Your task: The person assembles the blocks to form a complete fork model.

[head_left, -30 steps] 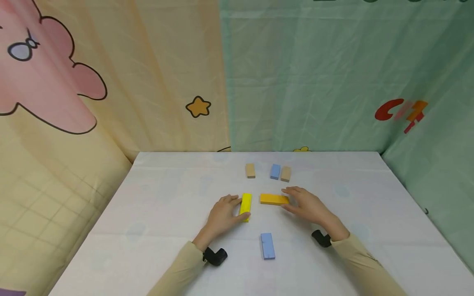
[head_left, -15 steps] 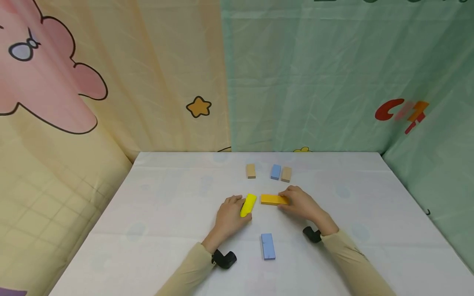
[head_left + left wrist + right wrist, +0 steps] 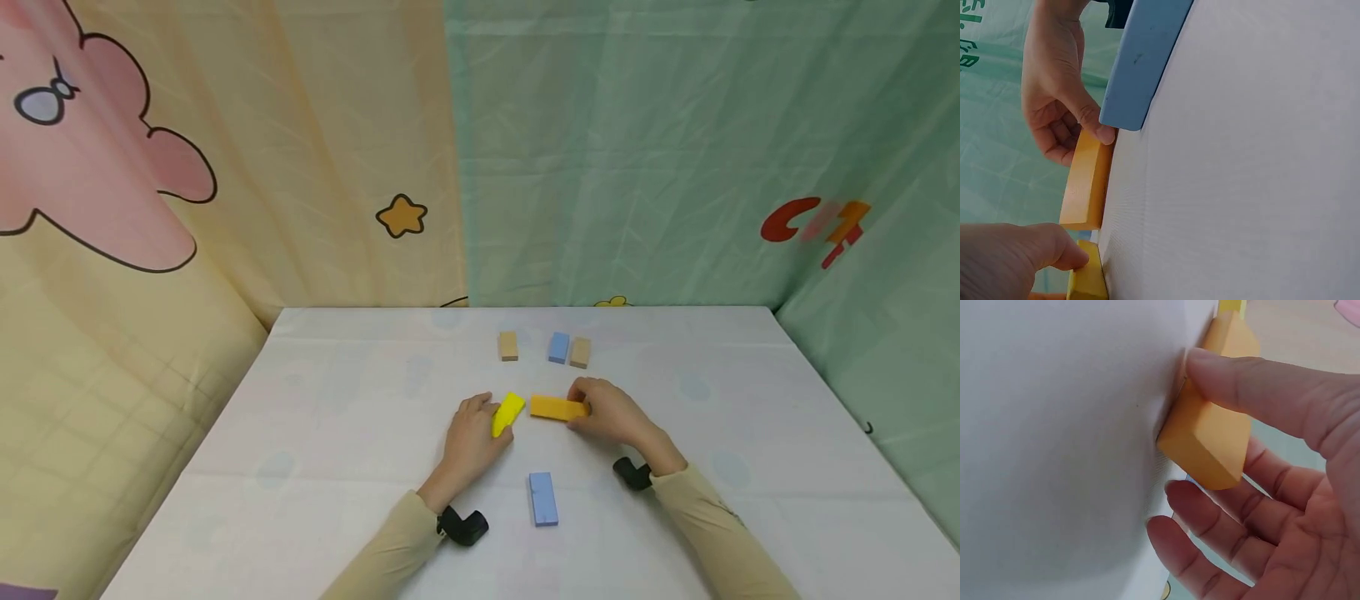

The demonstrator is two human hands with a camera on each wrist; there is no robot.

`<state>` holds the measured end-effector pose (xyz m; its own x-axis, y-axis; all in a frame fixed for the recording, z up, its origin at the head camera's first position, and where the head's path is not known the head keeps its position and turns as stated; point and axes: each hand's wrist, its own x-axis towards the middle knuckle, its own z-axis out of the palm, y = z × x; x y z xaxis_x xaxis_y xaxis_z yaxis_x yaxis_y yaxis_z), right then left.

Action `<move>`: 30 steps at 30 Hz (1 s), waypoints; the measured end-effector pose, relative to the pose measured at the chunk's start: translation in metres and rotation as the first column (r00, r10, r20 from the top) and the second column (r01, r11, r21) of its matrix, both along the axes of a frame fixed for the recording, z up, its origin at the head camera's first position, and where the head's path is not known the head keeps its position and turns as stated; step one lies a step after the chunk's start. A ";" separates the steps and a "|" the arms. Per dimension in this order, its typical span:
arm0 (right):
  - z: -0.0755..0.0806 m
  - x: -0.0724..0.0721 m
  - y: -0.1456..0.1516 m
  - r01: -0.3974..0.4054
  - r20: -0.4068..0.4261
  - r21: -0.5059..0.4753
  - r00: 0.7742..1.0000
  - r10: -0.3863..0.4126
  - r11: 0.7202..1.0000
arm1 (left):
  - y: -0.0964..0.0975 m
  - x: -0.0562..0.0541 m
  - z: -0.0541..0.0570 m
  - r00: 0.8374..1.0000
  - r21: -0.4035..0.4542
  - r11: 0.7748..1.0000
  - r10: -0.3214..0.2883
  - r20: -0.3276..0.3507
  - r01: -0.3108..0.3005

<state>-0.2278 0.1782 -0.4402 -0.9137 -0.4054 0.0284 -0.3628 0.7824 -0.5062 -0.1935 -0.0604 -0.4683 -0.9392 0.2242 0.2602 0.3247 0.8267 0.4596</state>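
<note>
My left hand [image 3: 472, 435] pinches a bright yellow block [image 3: 508, 414] between thumb and fingers; the block is tilted, its far end angled right. To its right, an orange block [image 3: 551, 407] is gripped near its right end by my right hand [image 3: 611, 412]. In the right wrist view the thumb lies across one side of the orange block [image 3: 1210, 437], while the lower fingers are spread apart from it. A small gap separates the two blocks in the head view. Nearer to me, between the forearms, a blue block [image 3: 543, 499] lies flat.
Towards the back of the white table [image 3: 337, 400] lie a tan block [image 3: 507, 346], a small blue block [image 3: 558, 347] and another tan block [image 3: 580, 352]. Printed curtains [image 3: 315, 150] hang behind the table and along both sides. Each wrist wears a black camera.
The left hand has moved slightly right and turned the yellow block clockwise. The right hand has come in from the right and taken hold of the orange block, which has shifted slightly.
</note>
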 end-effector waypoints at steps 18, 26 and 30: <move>-0.006 -0.008 0.015 0.034 0.043 -0.192 0.999 -0.026 0.981 | -0.004 -0.007 0.004 0.985 0.260 0.965 -0.055 0.162 0.011; -0.006 -0.009 0.018 0.051 -0.025 -0.274 0.998 -0.060 0.960 | -0.006 -0.010 0.008 0.943 0.404 0.915 -0.112 0.313 -0.025; -0.003 -0.008 0.017 0.071 -0.035 -0.290 0.996 -0.085 0.954 | -0.002 -0.010 0.008 0.900 0.487 0.870 -0.148 0.410 -0.079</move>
<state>-0.2360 0.1956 -0.4435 -0.9371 -0.3009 0.1770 -0.3351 0.6330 -0.6979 -0.2040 -0.0628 -0.4598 -0.9745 0.2115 -0.0755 0.0298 0.4548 0.8901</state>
